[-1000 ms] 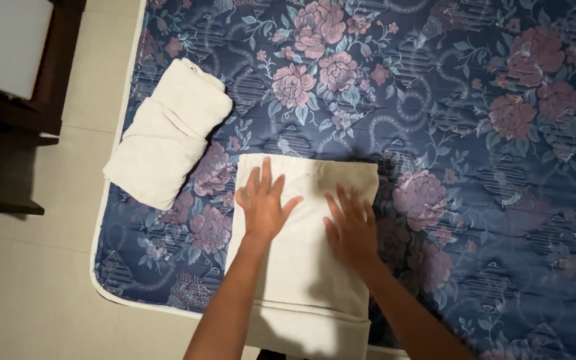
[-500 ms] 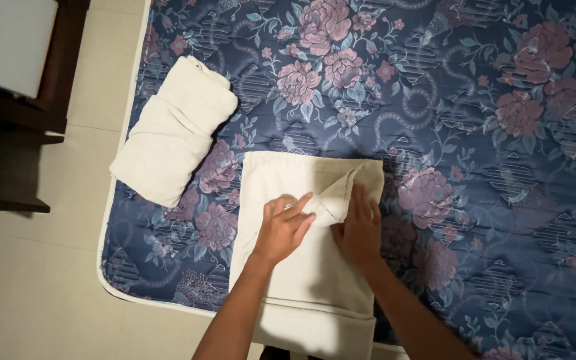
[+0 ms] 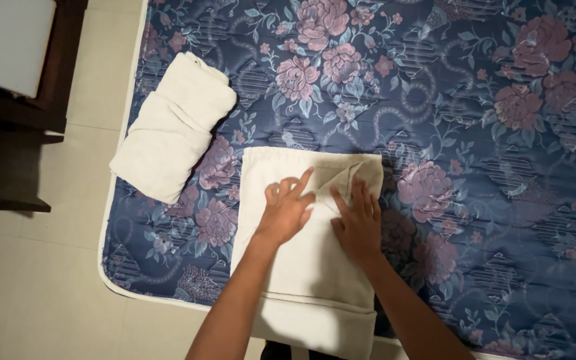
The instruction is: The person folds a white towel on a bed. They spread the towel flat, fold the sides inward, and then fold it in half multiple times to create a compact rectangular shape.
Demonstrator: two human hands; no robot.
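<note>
Both hands have drawn in from where they lay flat and spread, a second ago, on the upper part of the cream towel (image 3: 308,267); now they meet near its top right corner, where a small triangular flap of cloth has come up and folded over toward the middle. The left hand (image 3: 287,212) lies across the towel with its fingers stretched toward that flap, pressing rather than gripping. The right hand (image 3: 357,223) rests just beside it, fingers laid on the fold's lower edge; neither hand is closed around the cloth as far as can be seen. The towel itself has not shifted: it lies lengthwise at the near edge of the mattress (image 3: 501,167), its lower end hanging a little over the rim toward the person. So smoothing has given way to shaping a corner, and the work looks to be in its folding stage. A second, already rolled towel (image 3: 171,127) sits apart at the mattress's left edge, by the tiled floor (image 3: 35,287) and dark wooden furniture (image 3: 15,113).
</note>
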